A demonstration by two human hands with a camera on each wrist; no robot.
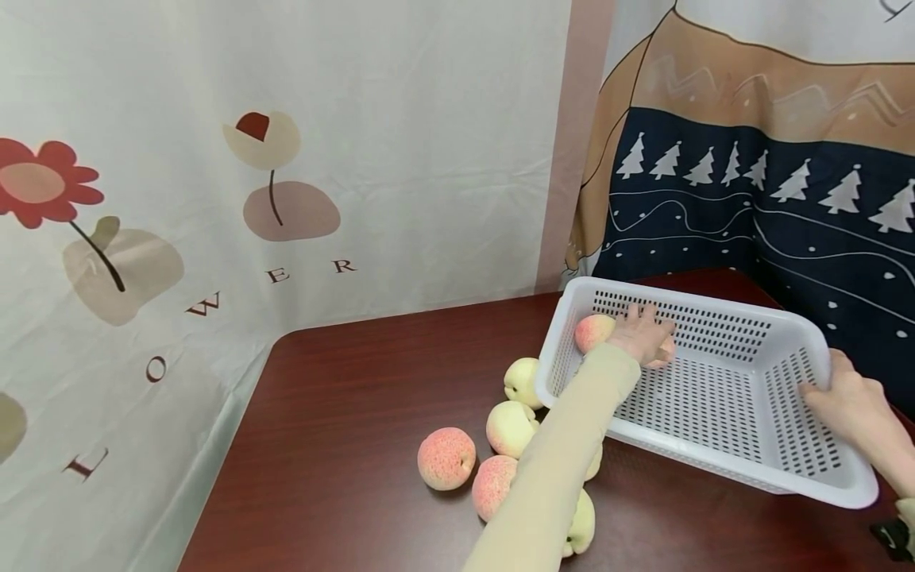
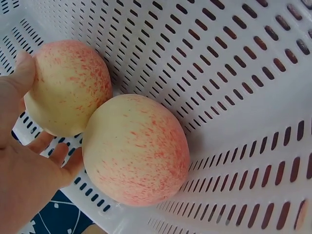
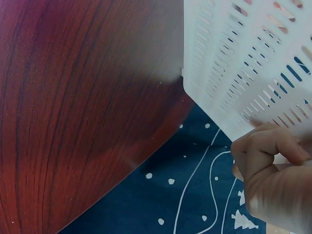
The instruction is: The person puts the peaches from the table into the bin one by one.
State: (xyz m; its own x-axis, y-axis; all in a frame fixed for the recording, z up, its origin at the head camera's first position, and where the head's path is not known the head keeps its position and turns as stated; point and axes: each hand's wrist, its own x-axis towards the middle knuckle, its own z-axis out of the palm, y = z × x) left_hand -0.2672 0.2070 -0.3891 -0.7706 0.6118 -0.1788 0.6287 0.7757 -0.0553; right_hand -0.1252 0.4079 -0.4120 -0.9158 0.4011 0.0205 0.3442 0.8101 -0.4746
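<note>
A light grey plastic basket point(image 1: 725, 469) with slotted walls stands tilted toward me on the right. Inside its far left end, my left hand point(image 1: 638, 338) reaches over a peach point(image 2: 68, 87) with fingers spread. The thumb lies along one side of that peach, and the other fingers are partly hidden behind it. A second peach point(image 2: 136, 151), yellowish with red flecks, lies against the first. My right hand point(image 1: 847, 397) grips the basket's right end, thumb inside and fingers outside; in the right wrist view the fingers point(image 3: 265, 146) curl at the rim.
Several peaches lie on the dark red table point(image 1: 343, 405) left of the basket, among them a pink one point(image 1: 446, 459) and pale ones point(image 1: 511, 429). My left sleeve point(image 1: 572, 453) covers part of them. Printed curtains point(image 1: 429, 159) hang behind the table and along its right side.
</note>
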